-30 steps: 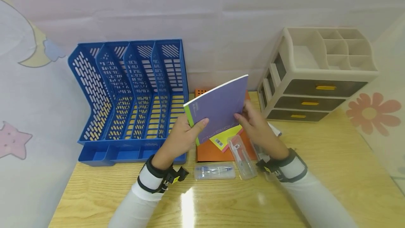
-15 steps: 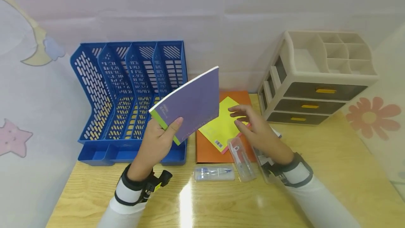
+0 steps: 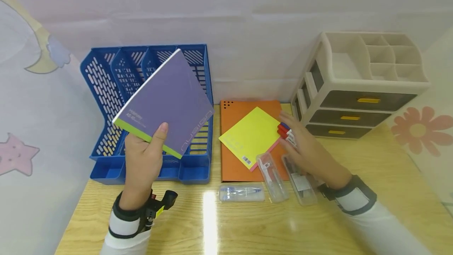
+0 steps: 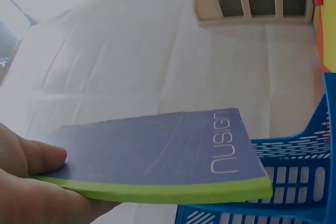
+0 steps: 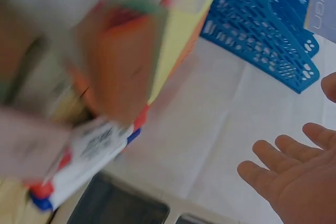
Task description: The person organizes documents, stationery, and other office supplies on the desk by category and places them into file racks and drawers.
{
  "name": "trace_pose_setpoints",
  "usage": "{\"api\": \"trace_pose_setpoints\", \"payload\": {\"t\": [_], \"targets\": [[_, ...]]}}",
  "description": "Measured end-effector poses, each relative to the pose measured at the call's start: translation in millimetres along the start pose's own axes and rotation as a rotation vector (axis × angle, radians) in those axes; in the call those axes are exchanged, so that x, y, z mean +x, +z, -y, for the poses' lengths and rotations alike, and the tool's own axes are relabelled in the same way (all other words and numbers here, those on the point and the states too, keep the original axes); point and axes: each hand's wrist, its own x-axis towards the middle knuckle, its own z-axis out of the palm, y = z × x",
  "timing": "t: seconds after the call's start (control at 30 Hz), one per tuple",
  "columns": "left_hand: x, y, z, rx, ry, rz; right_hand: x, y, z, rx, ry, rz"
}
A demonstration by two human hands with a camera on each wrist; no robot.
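Observation:
My left hand (image 3: pixel 143 164) grips a purple notebook (image 3: pixel 170 101) by its green spine edge, thumb on the cover. The notebook is tilted in front of the blue file rack (image 3: pixel 194 173) and hides part of its slots. In the left wrist view the lettered purple cover (image 4: pixel 157 153) faces the camera. My right hand (image 3: pixel 315 156) hovers near red and blue capped markers (image 3: pixel 291 139), partly hiding them. Its fingers (image 5: pixel 262 177) are spread and hold nothing in the right wrist view. A yellow booklet (image 3: pixel 249 137) lies on an orange folder (image 3: pixel 231 170) between the hands.
In front of the folder lies a clear case with a blue pen (image 3: pixel 241 193). Beside it are a second clear case (image 3: pixel 272 178) and a third case (image 3: pixel 303 186). A cream drawer organizer (image 3: pixel 376 84) with yellow handles stands back right, against the wall sheet.
My left hand has carried the purple notebook left, in front of the rack, and turned it. My right hand has let go of the notebook and moved right. The yellow booklet and markers are now uncovered.

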Motion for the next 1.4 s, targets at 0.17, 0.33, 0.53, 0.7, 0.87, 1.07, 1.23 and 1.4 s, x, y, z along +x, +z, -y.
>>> {"api": "trace_pose_setpoints", "payload": {"t": [0.17, 0.33, 0.53, 0.7, 0.87, 1.07, 1.23, 1.4], "targets": [[2.2, -5.3, -0.3, -0.066, 0.026, -0.062, -12, -5.2, -11, -0.152, -0.062, 0.004], [8.1, -5.5, 5.6, -0.041, 0.007, -0.073, -23, -6.5, -19, -0.345, -0.146, -0.032], [16.5, -0.4, 23.1, 0.035, 0.008, -0.07, -33, -3.7, -25, -0.406, -0.228, -0.067], [23.8, 4.4, 36.5, 0.087, -0.027, -0.053, -44, -4.4, -34, -0.375, -0.132, 0.012], [38.8, 14.2, 46.8, 0.091, -0.051, -0.021, -56, -6.5, -43, -0.35, -0.065, 0.031], [58.5, 30.2, 59.2, 0.064, -0.037, 0.025, -61, -7.9, -43, -0.358, -0.128, -0.016], [68.9, 40.3, 67.6, 0.098, -0.059, 0.037, -59, -7.2, -41, -0.338, -0.122, -0.014], [76.7, 48.2, 75.2, 0.119, -0.061, 0.029, -57, -4.8, -40, -0.299, -0.099, -0.004]]}}
